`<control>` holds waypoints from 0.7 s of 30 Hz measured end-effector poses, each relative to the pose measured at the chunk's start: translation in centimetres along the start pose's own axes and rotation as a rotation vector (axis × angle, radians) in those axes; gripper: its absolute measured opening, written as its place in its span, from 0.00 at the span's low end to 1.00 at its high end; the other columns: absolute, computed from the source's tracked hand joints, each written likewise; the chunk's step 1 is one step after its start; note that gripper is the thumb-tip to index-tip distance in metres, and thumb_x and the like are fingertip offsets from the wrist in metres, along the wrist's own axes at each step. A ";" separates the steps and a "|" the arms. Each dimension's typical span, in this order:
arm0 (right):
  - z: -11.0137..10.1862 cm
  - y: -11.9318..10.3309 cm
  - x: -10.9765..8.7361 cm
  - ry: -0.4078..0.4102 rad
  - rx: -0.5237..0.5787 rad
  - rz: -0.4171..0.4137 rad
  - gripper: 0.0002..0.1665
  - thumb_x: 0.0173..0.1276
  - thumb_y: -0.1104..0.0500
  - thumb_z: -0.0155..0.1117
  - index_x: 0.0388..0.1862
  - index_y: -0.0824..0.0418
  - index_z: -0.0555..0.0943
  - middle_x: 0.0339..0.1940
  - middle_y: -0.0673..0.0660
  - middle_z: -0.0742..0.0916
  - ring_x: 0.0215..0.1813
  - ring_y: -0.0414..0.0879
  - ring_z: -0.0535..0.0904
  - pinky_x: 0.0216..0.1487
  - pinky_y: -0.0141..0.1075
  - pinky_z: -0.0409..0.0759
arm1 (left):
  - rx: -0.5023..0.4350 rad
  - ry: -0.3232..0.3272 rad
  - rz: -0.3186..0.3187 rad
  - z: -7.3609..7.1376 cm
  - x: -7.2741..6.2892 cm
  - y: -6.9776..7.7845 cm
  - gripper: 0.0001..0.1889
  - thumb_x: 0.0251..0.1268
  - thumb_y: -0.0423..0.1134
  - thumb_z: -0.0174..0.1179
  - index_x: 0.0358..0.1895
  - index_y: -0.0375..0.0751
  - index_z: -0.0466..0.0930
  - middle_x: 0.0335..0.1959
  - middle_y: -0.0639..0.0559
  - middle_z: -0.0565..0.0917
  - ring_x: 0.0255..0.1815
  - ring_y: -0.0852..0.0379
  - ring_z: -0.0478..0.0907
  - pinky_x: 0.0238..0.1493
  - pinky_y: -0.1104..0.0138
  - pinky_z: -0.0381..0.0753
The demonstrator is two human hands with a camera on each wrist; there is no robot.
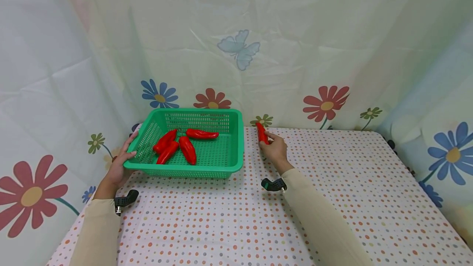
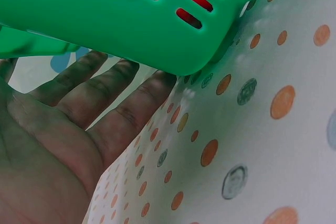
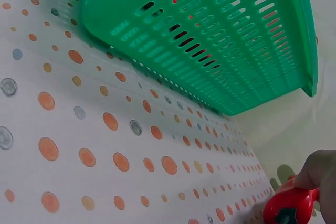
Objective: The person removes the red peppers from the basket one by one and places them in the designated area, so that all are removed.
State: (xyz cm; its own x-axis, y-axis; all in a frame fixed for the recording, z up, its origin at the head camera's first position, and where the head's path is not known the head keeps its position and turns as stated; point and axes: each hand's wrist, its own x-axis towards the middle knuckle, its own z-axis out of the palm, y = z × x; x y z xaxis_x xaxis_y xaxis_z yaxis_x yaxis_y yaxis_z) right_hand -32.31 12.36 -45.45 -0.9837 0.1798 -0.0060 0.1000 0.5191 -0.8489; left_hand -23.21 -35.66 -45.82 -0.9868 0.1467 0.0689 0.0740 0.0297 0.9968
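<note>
A pale fabric curtain printed with flowers and butterflies (image 1: 281, 24) fills the upper half of the head view; below it spreads a counter under white cloth with coloured dots (image 1: 199, 225); a green rectangular plastic basket with slotted walls (image 1: 151, 166) stands on it, left of centre in the frame; two beige long sleeves (image 1: 325, 216) reach in from the lower left and lower right.

The left hand (image 1: 119, 169) lies along the basket's left side; its fingers (image 2: 128, 111) are extended and slightly apart, tips against the green plastic in the left wrist view; the right hand (image 1: 276, 150) has its fingers clamped on a single glossy red pepper (image 1: 261, 132), just right of the basket, near the counter's far edge; whether that pepper touches the cloth I cannot tell.

Four more glossy red peppers (image 1: 187, 150) lie inside the basket, mostly towards its left; a small black device (image 1: 273, 184) sits at each wrist.
</note>
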 end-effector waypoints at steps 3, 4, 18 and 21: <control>0.0 0.0 0.0 -0.006 0.003 0.006 0.31 0.68 0.57 0.58 0.71 0.56 0.72 0.62 0.65 0.80 0.53 0.54 0.80 0.39 0.34 0.80 | -0.002 -0.001 0.005 0.0 -0.1 0.0 0.31 0.78 0.45 0.34 0.79 0.71 0.37 0.79 0.43 0.33 0.68 0.51 0.54 0.50 0.70 0.76; -0.1 0.1 0.0 -0.005 -0.001 0.001 0.31 0.68 0.57 0.58 0.71 0.56 0.72 0.62 0.65 0.81 0.52 0.53 0.81 0.38 0.33 0.80 | -0.002 -0.005 0.008 0.0 -0.1 0.0 0.31 0.78 0.45 0.34 0.79 0.71 0.37 0.79 0.43 0.34 0.67 0.53 0.56 0.51 0.70 0.76; -0.7 -0.5 0.0 -0.044 -0.074 0.027 0.31 0.67 0.54 0.60 0.69 0.56 0.74 0.51 0.65 0.84 0.25 0.46 0.82 0.22 0.30 0.74 | -0.010 -0.036 0.047 -0.2 0.0 0.0 0.31 0.79 0.43 0.33 0.79 0.68 0.36 0.79 0.46 0.37 0.67 0.57 0.57 0.53 0.68 0.73; -0.8 -0.6 -0.1 -0.045 -0.113 0.007 0.30 0.67 0.54 0.60 0.69 0.57 0.74 0.54 0.64 0.84 0.35 0.48 0.81 0.27 0.31 0.75 | -0.013 -0.035 0.046 -0.1 0.0 0.0 0.31 0.79 0.43 0.33 0.79 0.68 0.36 0.79 0.46 0.36 0.68 0.55 0.56 0.53 0.69 0.73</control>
State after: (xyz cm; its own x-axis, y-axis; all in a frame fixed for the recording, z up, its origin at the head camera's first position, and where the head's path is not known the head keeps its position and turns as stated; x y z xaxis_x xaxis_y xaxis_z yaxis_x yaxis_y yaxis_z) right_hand -32.12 12.75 -44.51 -0.9884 0.1475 -0.0371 0.1204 0.6093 -0.7838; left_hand -23.27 -35.78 -45.82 -0.9766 0.1823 0.1139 0.1175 0.0089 0.9930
